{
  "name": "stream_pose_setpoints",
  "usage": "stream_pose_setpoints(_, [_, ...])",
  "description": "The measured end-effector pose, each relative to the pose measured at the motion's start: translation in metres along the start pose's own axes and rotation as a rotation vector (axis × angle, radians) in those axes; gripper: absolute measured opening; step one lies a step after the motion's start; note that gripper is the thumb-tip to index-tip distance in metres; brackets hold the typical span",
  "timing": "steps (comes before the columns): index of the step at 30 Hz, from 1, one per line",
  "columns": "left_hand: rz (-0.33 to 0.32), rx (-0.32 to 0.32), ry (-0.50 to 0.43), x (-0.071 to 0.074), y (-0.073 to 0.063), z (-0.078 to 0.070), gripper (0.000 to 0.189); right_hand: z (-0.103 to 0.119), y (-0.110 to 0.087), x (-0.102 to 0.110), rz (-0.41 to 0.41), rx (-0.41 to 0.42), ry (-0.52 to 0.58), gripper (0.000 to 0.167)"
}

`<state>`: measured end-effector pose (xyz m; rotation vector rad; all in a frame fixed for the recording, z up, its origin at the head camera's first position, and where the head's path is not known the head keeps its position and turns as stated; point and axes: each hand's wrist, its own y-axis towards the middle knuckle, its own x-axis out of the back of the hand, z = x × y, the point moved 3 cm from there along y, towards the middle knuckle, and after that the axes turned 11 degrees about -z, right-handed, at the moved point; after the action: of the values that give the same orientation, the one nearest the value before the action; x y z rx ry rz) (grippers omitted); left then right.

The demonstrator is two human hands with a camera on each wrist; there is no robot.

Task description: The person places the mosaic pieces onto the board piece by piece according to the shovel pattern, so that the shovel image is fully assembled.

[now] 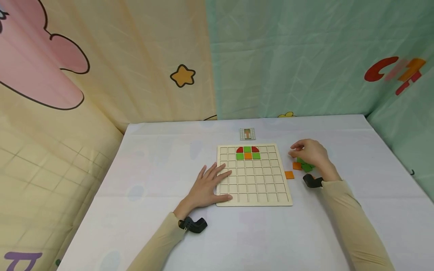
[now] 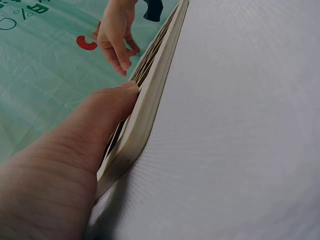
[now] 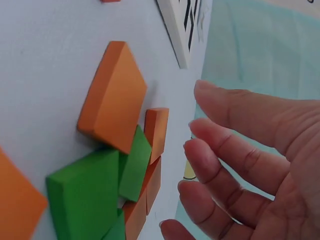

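Observation:
Across the left edge of a wooden grid board (image 1: 254,184), my left hand (image 1: 203,188) rests with spread fingers, its thumb (image 2: 112,102) on the rim in the left wrist view. Two red rounded tiles (image 1: 240,150), several green tiles (image 1: 255,155) and an orange tile (image 1: 248,156) sit in the board's upper rows. My right hand (image 1: 312,152) hovers past the board's right side, fingers loosely bent and nothing between them. Close by it lie loose green tiles (image 3: 82,195) and orange tiles (image 3: 115,100), some overlapping in a heap.
A small gridded picture card (image 1: 247,134) lies behind the board. One orange tile (image 1: 289,175) lies right at the board's right edge. White cloth covers the table (image 1: 162,158), with printed curtains (image 1: 291,60) hanging at its back and sides. Each wrist wears a black camera (image 1: 193,224).

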<state>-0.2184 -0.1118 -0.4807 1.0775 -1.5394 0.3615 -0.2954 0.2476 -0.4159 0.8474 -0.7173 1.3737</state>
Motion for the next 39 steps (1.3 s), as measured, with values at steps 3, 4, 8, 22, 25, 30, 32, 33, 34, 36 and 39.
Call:
stream_pose_setpoints(3, [-0.003,-0.003,-0.003,0.0,0.0,0.0,0.081,-0.003,-0.001,0.002,-0.004,-0.013,-0.011,0.037])
stream_pose_setpoints(4, [-0.006,-0.006,-0.003,0.0,0.0,0.0,0.081,-0.004,-0.001,0.002,-0.005,-0.017,-0.015,0.038])
stream_pose_setpoints(8, [-0.016,-0.013,-0.009,0.001,0.0,-0.001,0.081,-0.007,-0.002,0.002,-0.003,-0.034,-0.039,0.043])
stream_pose_setpoints(22, [-0.005,-0.004,-0.017,0.001,-0.001,-0.001,0.082,-0.01,-0.001,-0.004,0.011,-0.071,-0.103,0.049])
stream_pose_setpoints(25, [-0.005,-0.005,-0.012,0.0,-0.001,0.0,0.082,-0.01,-0.001,-0.005,0.011,-0.061,-0.092,0.045])
stream_pose_setpoints(30, [-0.005,-0.007,-0.007,-0.001,-0.001,0.0,0.082,-0.008,-0.001,-0.007,0.016,-0.051,-0.064,0.04])
stream_pose_setpoints(32, [-0.008,-0.008,-0.008,-0.001,-0.001,0.0,0.082,-0.007,0.0,-0.008,0.018,-0.051,-0.058,0.039])
stream_pose_setpoints(33, [-0.011,-0.011,-0.009,-0.001,-0.001,0.0,0.081,-0.007,0.0,-0.008,0.018,-0.05,-0.055,0.038])
stream_pose_setpoints(34, [-0.01,-0.012,-0.009,-0.001,-0.001,0.0,0.081,-0.007,0.0,-0.008,0.02,-0.049,-0.051,0.037])
stream_pose_setpoints(36, [-0.013,-0.015,-0.011,0.0,-0.001,0.0,0.081,-0.006,0.0,-0.008,0.02,-0.042,-0.046,0.036])
stream_pose_setpoints(39, [-0.015,-0.017,-0.011,0.0,-0.001,-0.001,0.081,-0.005,0.001,-0.009,0.017,-0.027,-0.044,0.034])
